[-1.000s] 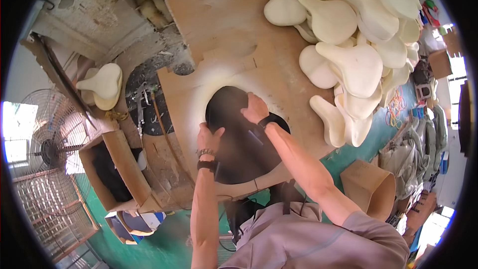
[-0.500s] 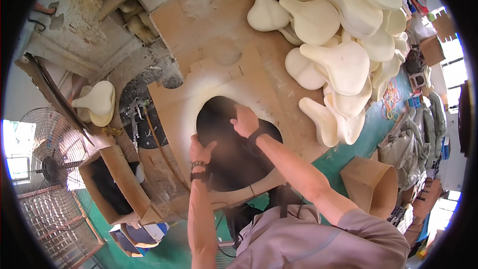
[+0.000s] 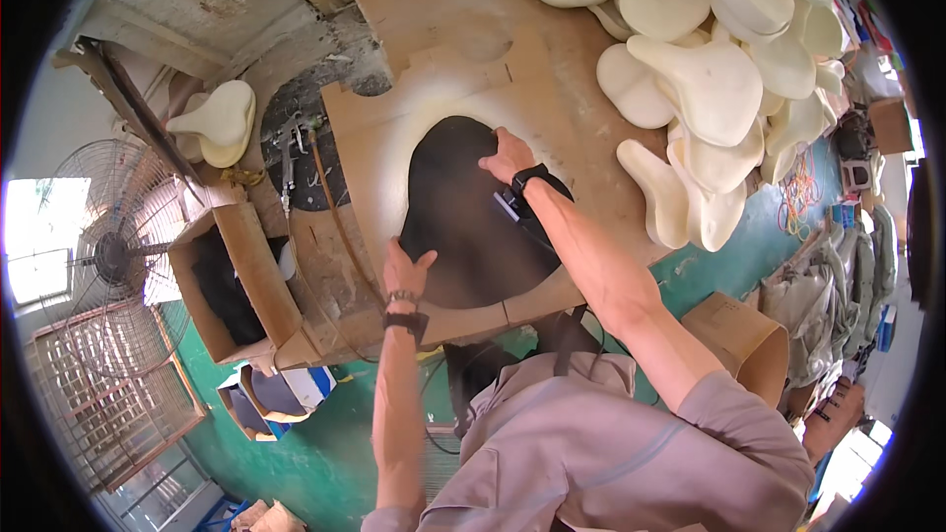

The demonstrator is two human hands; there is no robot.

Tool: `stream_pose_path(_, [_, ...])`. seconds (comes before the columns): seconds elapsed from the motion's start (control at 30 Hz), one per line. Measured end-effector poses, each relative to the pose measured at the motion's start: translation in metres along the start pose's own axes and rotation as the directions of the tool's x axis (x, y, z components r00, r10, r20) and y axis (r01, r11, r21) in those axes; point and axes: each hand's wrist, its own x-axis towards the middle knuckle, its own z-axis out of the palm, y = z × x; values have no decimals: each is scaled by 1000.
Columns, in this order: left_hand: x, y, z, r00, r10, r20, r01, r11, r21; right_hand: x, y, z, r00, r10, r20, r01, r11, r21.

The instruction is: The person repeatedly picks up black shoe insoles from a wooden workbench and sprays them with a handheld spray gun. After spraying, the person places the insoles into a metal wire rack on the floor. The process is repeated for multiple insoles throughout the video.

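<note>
A smooth black sheet [image 3: 473, 236], rounded at its far end and wide at its near end, lies on a cardboard sheet at the table's front. My left hand [image 3: 406, 271] is at its left edge, thumb over the top and fingers closed at the rim. At the upper right edge, my right hand [image 3: 507, 156] pinches the sheet, fingers bent. Both wrists wear dark bands. Pale overspray marks the cardboard [image 3: 370, 148] around the sheet's far side.
Cream foam bike saddles [image 3: 705, 89] are heaped on the table's right side, with a few more [image 3: 222, 123] at the left. A spray gun [image 3: 289, 153] with a hose lies left of the cardboard. Beside it stands an open box [image 3: 241, 286] with black pieces inside, near a fan [image 3: 113, 256].
The view has shifted, so the table sits higher in it. My left hand has slid nearer along the sheet's left edge; my right hand stays at the upper right edge.
</note>
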Motion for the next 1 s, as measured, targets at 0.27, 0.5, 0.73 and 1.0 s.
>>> stream_pose_path(0.27, [-53,-14,34,965,-46,-259,22,995,-95,-47,11,-10,810,-418,-413,395,907,-143])
stream_pose_path(0.5, [-59,-3,36,950,-59,-308,31,995,-97,-184,72,-24,760,-649,27,593,676,-437])
stream_pose_path(0.73, [-101,-29,27,915,10,-403,-88,980,-177,-190,85,-8,734,-679,-29,568,637,-521])
stream_pose_path(1.0, [-223,-101,-13,936,-207,-285,20,839,-544,-189,88,-3,689,-725,20,656,611,-443])
